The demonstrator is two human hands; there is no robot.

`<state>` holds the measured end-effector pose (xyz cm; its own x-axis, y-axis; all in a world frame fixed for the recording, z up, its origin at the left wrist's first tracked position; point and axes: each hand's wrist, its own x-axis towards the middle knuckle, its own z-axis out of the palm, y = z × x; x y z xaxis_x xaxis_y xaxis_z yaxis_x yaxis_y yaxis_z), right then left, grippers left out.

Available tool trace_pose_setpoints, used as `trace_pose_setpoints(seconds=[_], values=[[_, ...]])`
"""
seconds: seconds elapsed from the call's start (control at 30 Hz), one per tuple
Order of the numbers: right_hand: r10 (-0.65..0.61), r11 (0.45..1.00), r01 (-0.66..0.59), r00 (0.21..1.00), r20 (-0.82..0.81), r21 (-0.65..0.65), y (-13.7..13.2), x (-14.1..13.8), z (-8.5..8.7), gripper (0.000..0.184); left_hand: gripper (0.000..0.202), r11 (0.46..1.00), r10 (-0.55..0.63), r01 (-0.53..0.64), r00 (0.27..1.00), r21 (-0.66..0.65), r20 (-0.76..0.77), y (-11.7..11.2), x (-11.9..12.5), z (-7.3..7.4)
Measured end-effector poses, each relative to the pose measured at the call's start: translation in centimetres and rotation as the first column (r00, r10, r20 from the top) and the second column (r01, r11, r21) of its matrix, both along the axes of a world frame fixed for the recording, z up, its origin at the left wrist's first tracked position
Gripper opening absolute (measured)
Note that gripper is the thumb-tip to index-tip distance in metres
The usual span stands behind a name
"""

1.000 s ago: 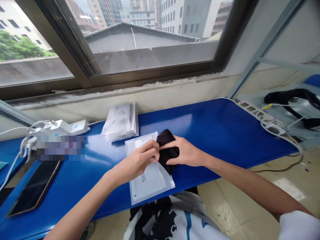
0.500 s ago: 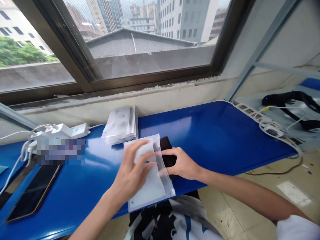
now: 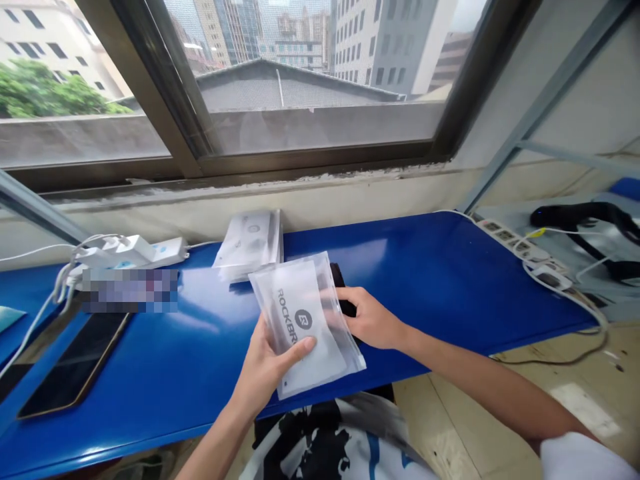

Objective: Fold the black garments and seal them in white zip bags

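My left hand [image 3: 265, 370] holds a clear zip bag [image 3: 305, 327] up off the table, thumb across its front. Inside the bag is a white card printed with "ROCKBR" and a round logo; my thumb hides the rest of the print. My right hand [image 3: 370, 320] is at the bag's right side, with its fingers on a folded black cloth [image 3: 345, 297]. The bag hides most of the cloth, so I cannot tell whether the cloth is inside it.
A stack of packaged white sheets [image 3: 249, 245] lies just behind the bag on the blue table [image 3: 425, 280]. A dark phone [image 3: 75, 357] and a white power strip [image 3: 130, 253] with cables are to the left. Another power strip [image 3: 520, 243] runs along the right edge.
The bag has risen from the table and tilted toward me, with its printed face showing. My left hand now grips it from below. The black cloth is more hidden behind it.
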<state>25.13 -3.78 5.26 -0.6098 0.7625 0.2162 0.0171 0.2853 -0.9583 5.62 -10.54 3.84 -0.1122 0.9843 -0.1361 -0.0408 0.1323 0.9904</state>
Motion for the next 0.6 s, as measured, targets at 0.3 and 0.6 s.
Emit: trace_pose_setpoints(seconds=[0.3, 0.6], values=[[-0.037, 0.97, 0.039, 0.999, -0.013, 0.238, 1.4, 0.8, 0.2, 0.073, 0.059, 0.997, -0.06, 0.062, 0.996, -0.038, 0.07, 1.1, -1.7, 0.5], [0.358, 0.916, -0.384, 0.913, 0.199, 0.115, 1.8, 1.4, 2.5, 0.037, 0.047, 0.997, -0.009, 0.02, 0.989, -0.071, 0.149, 0.3, -0.3, 1.3]])
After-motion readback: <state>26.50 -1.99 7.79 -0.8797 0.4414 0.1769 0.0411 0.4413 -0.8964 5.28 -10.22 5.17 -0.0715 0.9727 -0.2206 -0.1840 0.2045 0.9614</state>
